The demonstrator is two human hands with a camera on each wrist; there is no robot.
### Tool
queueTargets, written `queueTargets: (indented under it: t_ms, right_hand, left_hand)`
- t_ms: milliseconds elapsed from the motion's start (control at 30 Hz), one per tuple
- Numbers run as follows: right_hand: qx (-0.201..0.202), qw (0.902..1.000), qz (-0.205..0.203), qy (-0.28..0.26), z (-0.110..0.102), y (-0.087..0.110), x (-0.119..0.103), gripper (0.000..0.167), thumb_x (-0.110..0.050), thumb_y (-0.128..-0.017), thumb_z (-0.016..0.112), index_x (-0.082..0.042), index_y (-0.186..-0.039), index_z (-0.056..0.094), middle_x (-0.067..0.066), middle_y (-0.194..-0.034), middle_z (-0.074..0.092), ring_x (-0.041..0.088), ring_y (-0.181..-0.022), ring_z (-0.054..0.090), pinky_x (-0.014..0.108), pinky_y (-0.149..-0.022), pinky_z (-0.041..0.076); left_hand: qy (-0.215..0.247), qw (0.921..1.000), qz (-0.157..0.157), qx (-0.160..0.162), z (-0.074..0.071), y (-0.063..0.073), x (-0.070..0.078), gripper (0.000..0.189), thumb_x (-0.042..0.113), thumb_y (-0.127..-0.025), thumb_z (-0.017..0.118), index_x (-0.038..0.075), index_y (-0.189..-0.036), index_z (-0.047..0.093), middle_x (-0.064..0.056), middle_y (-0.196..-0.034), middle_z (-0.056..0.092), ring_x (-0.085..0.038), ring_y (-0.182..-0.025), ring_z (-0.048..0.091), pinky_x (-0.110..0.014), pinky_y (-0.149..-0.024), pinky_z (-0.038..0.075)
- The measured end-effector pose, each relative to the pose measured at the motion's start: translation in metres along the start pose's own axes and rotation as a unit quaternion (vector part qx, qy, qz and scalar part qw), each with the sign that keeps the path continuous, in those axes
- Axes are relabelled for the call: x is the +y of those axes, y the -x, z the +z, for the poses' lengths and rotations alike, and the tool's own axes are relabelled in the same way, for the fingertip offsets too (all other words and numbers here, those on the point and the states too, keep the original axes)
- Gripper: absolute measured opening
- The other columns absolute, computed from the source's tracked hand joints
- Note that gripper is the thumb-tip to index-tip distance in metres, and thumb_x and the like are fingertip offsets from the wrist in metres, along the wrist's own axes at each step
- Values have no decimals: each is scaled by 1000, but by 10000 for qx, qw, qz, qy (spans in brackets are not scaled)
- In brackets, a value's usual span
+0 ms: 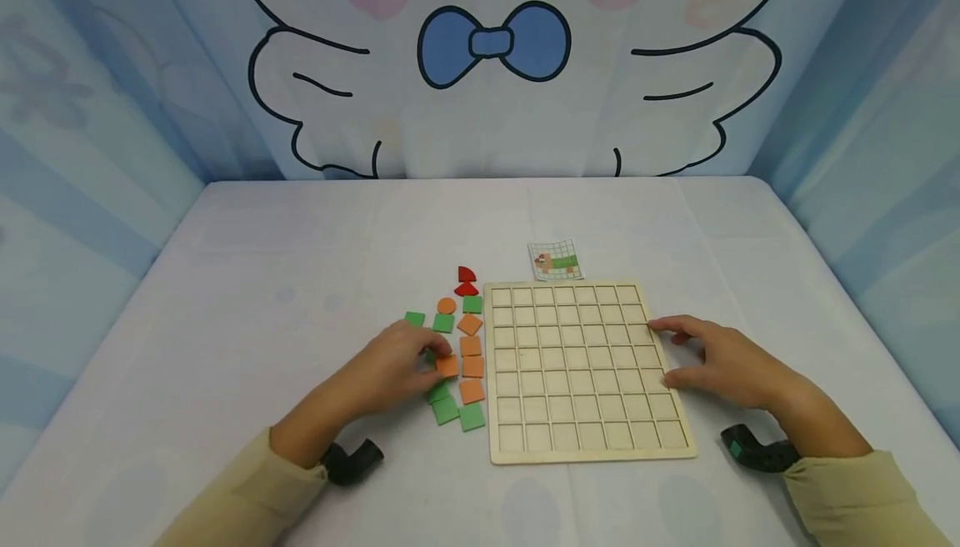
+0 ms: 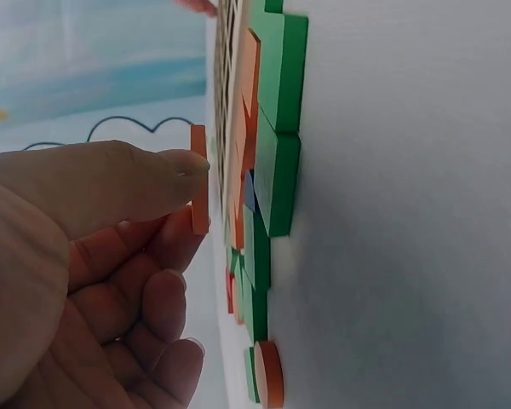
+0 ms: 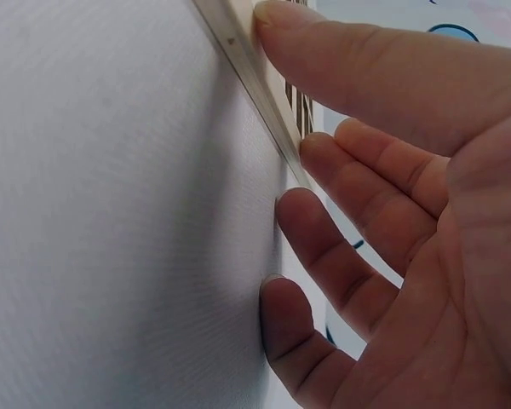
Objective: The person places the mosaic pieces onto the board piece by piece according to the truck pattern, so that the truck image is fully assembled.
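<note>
Between thumb and fingers, the left hand (image 1: 393, 368) pinches an orange square tile (image 2: 199, 179), lifted above the other pieces. Around and under it lie green square tiles (image 1: 472, 418) and a column of orange tiles (image 1: 472, 367), beside the left edge of a wooden grid board (image 1: 570, 372). The board's cells hold no tiles. At the board's right edge rests the right hand (image 1: 723, 359), its thumb and fingertips touching the rim and its fingers loosely bent. In the right wrist view the thumb (image 3: 349, 72) lies on the board's rim.
A small picture card (image 1: 556, 261) with a gridded animal drawing lies behind the board. Two red pieces (image 1: 466, 288) and an orange disc (image 1: 446, 306) sit by its upper left corner. A white cloth covers the table (image 1: 300, 238); a printed curtain (image 1: 495, 113) hangs behind.
</note>
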State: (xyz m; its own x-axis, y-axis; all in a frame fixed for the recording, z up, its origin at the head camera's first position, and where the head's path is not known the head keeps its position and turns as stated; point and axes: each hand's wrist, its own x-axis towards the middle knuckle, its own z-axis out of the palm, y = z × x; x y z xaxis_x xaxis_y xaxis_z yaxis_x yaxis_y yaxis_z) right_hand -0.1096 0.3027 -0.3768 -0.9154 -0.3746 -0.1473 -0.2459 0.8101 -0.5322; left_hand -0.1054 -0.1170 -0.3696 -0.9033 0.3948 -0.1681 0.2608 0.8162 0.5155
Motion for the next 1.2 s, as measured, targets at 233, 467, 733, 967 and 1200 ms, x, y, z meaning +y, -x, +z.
queueTargets:
  t_ms: [233, 467, 733, 967, 1200]
  right_hand:
    - [17, 10000, -44, 5, -1, 0, 0, 69, -31, -82, 83, -9, -140, 54, 15, -121, 60, 32, -104, 57, 50, -85, 45]
    - [13, 10000, -16, -5, -1, 0, -1, 70, -32, -82, 84, -8, -141, 54, 14, -121, 60, 32, -106, 56, 50, -87, 45]
    - [-25, 10000, 35, -25, -1, 0, -1, 70, -31, -82, 84, -9, -141, 54, 14, -121, 59, 31, -104, 56, 48, -85, 45]
    - [-71, 9999, 85, -46, 0, 0, -1, 70, -32, -82, 83, -10, -141, 53, 14, -122, 58, 32, -104, 56, 49, -86, 44]
    - [-99, 9998, 157, -79, 0, 0, -2, 70, -31, -82, 83, -9, -142, 52, 16, -123, 58, 33, -105, 56, 50, -86, 45]
  left_hand:
    - [59, 9998, 186, -88, 5, -5, 7, 20, 16, -85, 81, 12, -103, 74, 7, -93, 64, -16, -93, 51, -29, -77, 49]
    - [188, 9977, 617, -210, 9, -6, 13, 16, 10, -87, 75, 9, -103, 73, 6, -92, 64, -16, -91, 51, -29, -74, 49]
    - [295, 9914, 1263, -147, 17, -9, 21, 17, 9, -86, 77, 8, -102, 72, 6, -89, 66, -13, -85, 53, -24, -70, 47]
    - [194, 9924, 1166, -347, 22, -13, 29, 18, 15, -88, 77, 9, -105, 74, 9, -81, 58, -12, -86, 51, -23, -70, 46]
    - [135, 9887, 1478, -207, 29, -16, 30, 17, 9, -87, 75, 7, -104, 74, 8, -85, 63, -13, -88, 52, -24, -76, 46]
